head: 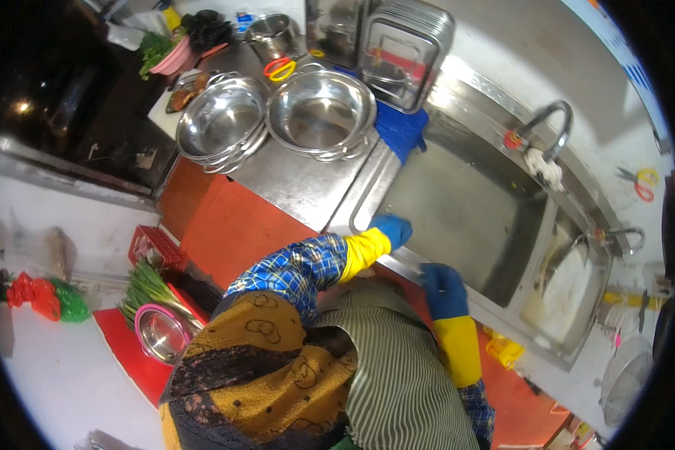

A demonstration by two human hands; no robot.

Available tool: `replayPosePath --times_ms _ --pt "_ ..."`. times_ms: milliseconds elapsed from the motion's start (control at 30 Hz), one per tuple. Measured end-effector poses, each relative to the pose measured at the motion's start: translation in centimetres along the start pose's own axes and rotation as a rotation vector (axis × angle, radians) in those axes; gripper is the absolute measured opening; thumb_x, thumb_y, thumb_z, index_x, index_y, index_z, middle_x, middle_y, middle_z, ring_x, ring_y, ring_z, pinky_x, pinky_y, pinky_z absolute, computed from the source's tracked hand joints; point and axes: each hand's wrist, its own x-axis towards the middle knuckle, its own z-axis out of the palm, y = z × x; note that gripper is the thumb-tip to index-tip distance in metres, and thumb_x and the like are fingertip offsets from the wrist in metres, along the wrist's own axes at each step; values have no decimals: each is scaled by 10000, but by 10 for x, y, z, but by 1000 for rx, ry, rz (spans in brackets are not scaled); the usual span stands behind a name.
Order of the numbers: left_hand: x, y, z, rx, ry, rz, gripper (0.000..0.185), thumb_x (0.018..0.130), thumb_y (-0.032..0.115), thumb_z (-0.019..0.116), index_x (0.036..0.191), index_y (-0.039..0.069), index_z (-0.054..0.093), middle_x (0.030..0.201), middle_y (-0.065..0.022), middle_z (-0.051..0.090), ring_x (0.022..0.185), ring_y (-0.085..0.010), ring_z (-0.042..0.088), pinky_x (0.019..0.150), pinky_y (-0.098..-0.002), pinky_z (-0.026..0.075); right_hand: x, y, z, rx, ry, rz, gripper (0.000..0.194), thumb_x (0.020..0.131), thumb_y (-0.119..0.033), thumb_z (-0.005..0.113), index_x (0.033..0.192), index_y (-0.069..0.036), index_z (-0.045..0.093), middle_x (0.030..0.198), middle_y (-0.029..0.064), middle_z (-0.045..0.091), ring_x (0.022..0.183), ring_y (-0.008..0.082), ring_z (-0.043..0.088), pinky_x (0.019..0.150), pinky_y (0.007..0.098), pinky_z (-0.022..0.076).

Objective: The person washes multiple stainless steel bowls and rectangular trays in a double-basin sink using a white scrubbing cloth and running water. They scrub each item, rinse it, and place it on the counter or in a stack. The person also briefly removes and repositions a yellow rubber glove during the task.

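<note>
Both hands wear blue rubber gloves with yellow cuffs. My left hand [392, 230] is at the front left corner of a large steel sink basin [461, 208] holding cloudy water; its fingers look curled, and whether they hold anything is hidden. At the sink's front edge is my right hand [444, 287], slightly blurred, with nothing clearly visible in it. Left of the basin, stacked round steel pans [322, 115] and a second stack of steel pans [223, 121] stand on the steel counter [298, 185]. A blue cloth [402, 132] hangs over the basin's left rim.
Stacked rectangular steel trays [396, 56] lean against the wall. A curved faucet [559, 126] rises behind the basin. A smaller basin [565, 287] on the right holds a white board or plate. Scissors [641, 181] hang on the wall. Green onions [149, 289] lie at left.
</note>
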Motion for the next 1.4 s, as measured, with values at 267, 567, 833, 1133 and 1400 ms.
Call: replayPosePath --times_ms 267,567,833,1133,1400 --pt "-30 12 -24 -47 -1 10 334 964 376 503 973 123 721 825 -154 703 744 -374 664 670 -488 514 27 208 -5 -728 -498 440 391 962 -346 568 1185 -37 657 1132 206 683 1067 380 644 923 451 505" --pt "-31 17 -37 7 -55 -13 362 979 389 474 1027 114 705 830 -149 709 743 -356 672 679 -482 519 119 193 54 -531 -719 449 368 967 -293 575 1269 -87 618 1376 110 587 1298 282 516 1046 348 427" --pt "-17 -1 -5 91 -114 -4 241 930 260 505 891 135 708 876 -138 715 772 -339 701 684 -471 550 109 233 39 233 14 550 278 961 -165 597 1214 -65 659 1136 125 703 1063 220 649 976 317 473" --pt "-14 13 -4 37 66 102 324 978 332 465 922 142 721 833 -209 686 701 -407 660 635 -519 517 -1 272 -83 -171 752 319 274 887 -158 621 1140 -82 696 1071 190 699 1009 368 658 936 406 505" --pt "-25 -2 -14 100 -102 30 351 961 381 462 970 133 710 857 -181 698 767 -394 665 671 -514 514 -73 297 -132 79 758 587 381 936 -150 625 1279 14 610 906 31 670 765 100 580 740 260 501"
